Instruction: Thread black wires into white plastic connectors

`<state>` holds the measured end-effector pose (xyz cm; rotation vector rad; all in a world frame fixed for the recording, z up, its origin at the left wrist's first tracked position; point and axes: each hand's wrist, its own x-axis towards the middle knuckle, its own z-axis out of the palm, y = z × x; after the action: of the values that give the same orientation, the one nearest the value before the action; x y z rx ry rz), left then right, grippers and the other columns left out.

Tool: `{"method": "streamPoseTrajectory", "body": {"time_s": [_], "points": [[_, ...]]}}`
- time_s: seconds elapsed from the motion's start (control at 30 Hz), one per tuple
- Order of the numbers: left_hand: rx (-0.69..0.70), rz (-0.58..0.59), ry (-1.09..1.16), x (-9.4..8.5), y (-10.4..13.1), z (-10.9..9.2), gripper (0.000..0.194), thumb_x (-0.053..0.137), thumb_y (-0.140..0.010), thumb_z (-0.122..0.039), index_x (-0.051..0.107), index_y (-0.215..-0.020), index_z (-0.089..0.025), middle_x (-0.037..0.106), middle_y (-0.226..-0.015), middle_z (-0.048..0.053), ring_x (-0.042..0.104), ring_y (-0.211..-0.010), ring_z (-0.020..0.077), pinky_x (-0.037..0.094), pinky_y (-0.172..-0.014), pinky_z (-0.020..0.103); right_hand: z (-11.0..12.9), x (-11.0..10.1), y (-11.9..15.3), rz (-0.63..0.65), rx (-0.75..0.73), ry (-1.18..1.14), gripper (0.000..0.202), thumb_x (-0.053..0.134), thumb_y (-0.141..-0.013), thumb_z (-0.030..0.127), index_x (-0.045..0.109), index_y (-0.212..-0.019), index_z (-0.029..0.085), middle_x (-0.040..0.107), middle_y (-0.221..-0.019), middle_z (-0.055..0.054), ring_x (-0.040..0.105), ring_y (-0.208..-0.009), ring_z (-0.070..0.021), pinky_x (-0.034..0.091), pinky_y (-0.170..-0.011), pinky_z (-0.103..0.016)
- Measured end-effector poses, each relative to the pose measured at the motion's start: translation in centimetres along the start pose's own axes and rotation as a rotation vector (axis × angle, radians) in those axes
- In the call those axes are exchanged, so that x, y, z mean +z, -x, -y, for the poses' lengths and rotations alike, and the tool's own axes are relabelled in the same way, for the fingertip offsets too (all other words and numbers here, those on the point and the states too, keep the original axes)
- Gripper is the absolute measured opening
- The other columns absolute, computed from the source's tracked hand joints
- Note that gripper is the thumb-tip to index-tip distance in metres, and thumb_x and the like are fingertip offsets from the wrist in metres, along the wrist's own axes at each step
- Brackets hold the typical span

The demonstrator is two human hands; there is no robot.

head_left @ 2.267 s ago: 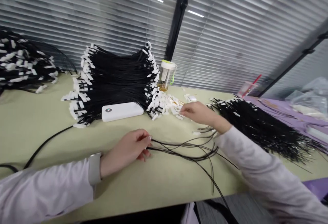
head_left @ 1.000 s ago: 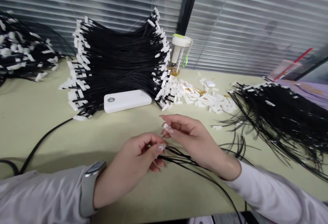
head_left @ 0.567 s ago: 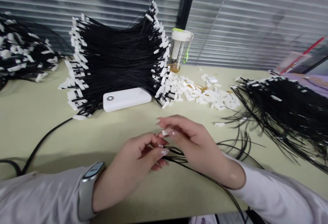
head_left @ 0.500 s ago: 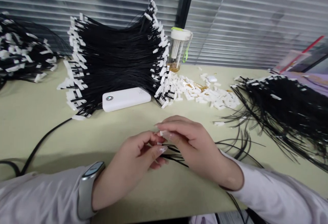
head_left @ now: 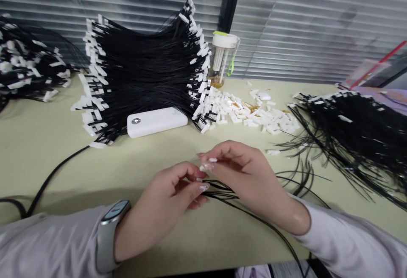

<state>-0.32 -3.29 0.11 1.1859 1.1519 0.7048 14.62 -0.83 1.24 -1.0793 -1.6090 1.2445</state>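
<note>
Centre frame: left hand [head_left: 165, 206] pinches a black cable [head_left: 251, 214] end; right hand [head_left: 244, 172] grips a white clip [head_left: 212, 159]. Fitting step, apparently; aligning clip with cable tip comes next.

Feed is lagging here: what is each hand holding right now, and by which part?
Left hand pinches the black wires at their near ends. Right hand holds a small white connector at its fingertips.

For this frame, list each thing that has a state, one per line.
left hand: grip shut on black wires
right hand: grip shut on white connector
black wires: loose bunch, lying on table
white connector: pinched at fingertips
tumbler: upright, lid on
power bank: lying flat
finished bundle: stacked, both ends capped
</note>
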Motion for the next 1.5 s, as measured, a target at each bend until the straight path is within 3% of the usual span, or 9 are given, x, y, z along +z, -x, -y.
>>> {"method": "streamPoseTrajectory", "body": {"time_s": [0.13, 0.3, 0.57, 0.8, 0.9, 1.1, 1.23, 1.4, 1.5], "points": [[-0.010, -0.025, -0.012, 0.0, 0.1, 0.0, 0.009, 0.050, -0.075, -0.025, 0.049, -0.073, -0.017, 0.051, -0.070, -0.003, 0.055, -0.063, 0.0099, 0.048, -0.063, 0.025, -0.2, 0.1, -0.1, 0.049, 0.125, -0.171, 0.012, 0.063, -0.066, 0.024, 0.061, -0.074, 0.016, 0.066, -0.083, -0.002, 0.061, -0.076, -0.0120, 0.049, -0.072, -0.025], [-0.002, -0.028, -0.042, -0.1, 0.1, 0.1, 0.008, 0.050, -0.075, -0.024, 0.050, -0.079, -0.017, 0.055, -0.074, -0.002, 0.060, -0.065, 0.0126, 0.048, -0.058, 0.024, -0.3, 0.0, 0.1, 0.032, 0.079, -0.112, 0.012, 0.065, -0.065, 0.024, 0.065, -0.075, 0.018, 0.067, -0.084, -0.002, 0.062, -0.079, -0.0131, 0.049, -0.074, -0.025], [0.010, -0.050, -0.079, 0.0, 0.3, 0.0, 0.008, 0.051, -0.074, -0.023, 0.051, -0.071, -0.016, 0.053, -0.065, -0.004, 0.060, -0.058, 0.0102, 0.048, -0.052, 0.019, -0.3, 0.0, 0.3, 0.016, 0.048, -0.079, 0.012, 0.064, -0.066, 0.025, 0.066, -0.076, 0.019, 0.067, -0.080, 0.000, 0.062, -0.076, -0.0117, 0.050, -0.071, -0.023], [0.042, -0.054, -0.061, -0.1, 0.1, -0.2, 0.006, 0.051, -0.074, -0.022, 0.052, -0.077, -0.016, 0.054, -0.069, -0.002, 0.058, -0.055, 0.0096, 0.048, -0.049, 0.020, 0.3, 0.1, 0.1, 0.107, 0.018, -0.012, 0.016, 0.061, -0.068, 0.025, 0.063, -0.081, 0.015, 0.066, -0.081, -0.002, 0.060, -0.075, -0.0110, 0.048, -0.070, -0.022], [0.040, -0.056, -0.022, -0.3, 0.0, -0.2, 0.012, 0.051, -0.075, -0.026, 0.047, -0.068, -0.017, 0.050, -0.064, -0.004, 0.058, -0.054, 0.0100, 0.047, -0.049, 0.020, 0.4, -0.7, -0.4, 0.162, 0.000, 0.126, 0.016, 0.055, -0.073, 0.026, 0.058, -0.085, 0.015, 0.061, -0.079, 0.000, 0.055, -0.070, -0.0082, 0.044, -0.063, -0.020], [0.040, -0.061, 0.017, -0.5, 0.0, -0.1, 0.022, 0.052, -0.075, -0.030, 0.042, -0.061, -0.017, 0.044, -0.059, -0.006, 0.051, -0.054, 0.0074, 0.047, -0.055, 0.021, 0.3, -2.9, -1.0, 0.566, -0.036, 0.537, 0.024, 0.040, -0.082, 0.030, 0.056, -0.072, 0.016, 0.051, -0.061, 0.005, 0.043, -0.056, -0.0053, 0.033, -0.050, -0.017], [0.032, -0.066, -0.031, -0.4, -0.1, -0.2, 0.021, 0.050, -0.076, -0.032, 0.043, -0.062, -0.017, 0.043, -0.059, -0.005, 0.049, -0.053, 0.0074, 0.045, -0.053, 0.020, 0.7, -2.9, -0.7, 0.522, -0.191, 0.704, 0.022, 0.039, -0.083, 0.024, 0.053, -0.069, 0.016, 0.049, -0.058, 0.006, 0.040, -0.053, -0.0041, 0.031, -0.052, -0.017], [0.001, -0.066, -0.083, -0.3, -0.4, -0.4, 0.022, 0.047, -0.077, -0.033, 0.043, -0.063, -0.017, 0.044, -0.059, -0.005, 0.051, -0.052, 0.0078, 0.045, -0.052, 0.020, 0.8, -2.4, -0.3, 0.451, -0.340, 0.921, 0.016, 0.039, -0.081, 0.016, 0.054, -0.074, 0.015, 0.054, -0.074, 0.000, 0.046, -0.068, -0.0077, 0.034, -0.062, -0.020], [-0.004, -0.079, -0.087, -0.2, -0.5, -0.5, 0.024, 0.048, -0.077, -0.033, 0.043, -0.061, -0.016, 0.043, -0.057, -0.006, 0.050, -0.051, 0.0077, 0.043, -0.050, 0.019, 0.7, -2.5, -0.1, 0.394, -0.421, 1.078, 0.014, 0.041, -0.079, 0.018, 0.053, -0.071, 0.016, 0.054, -0.075, -0.001, 0.047, -0.069, -0.0102, 0.032, -0.059, -0.023]]}}
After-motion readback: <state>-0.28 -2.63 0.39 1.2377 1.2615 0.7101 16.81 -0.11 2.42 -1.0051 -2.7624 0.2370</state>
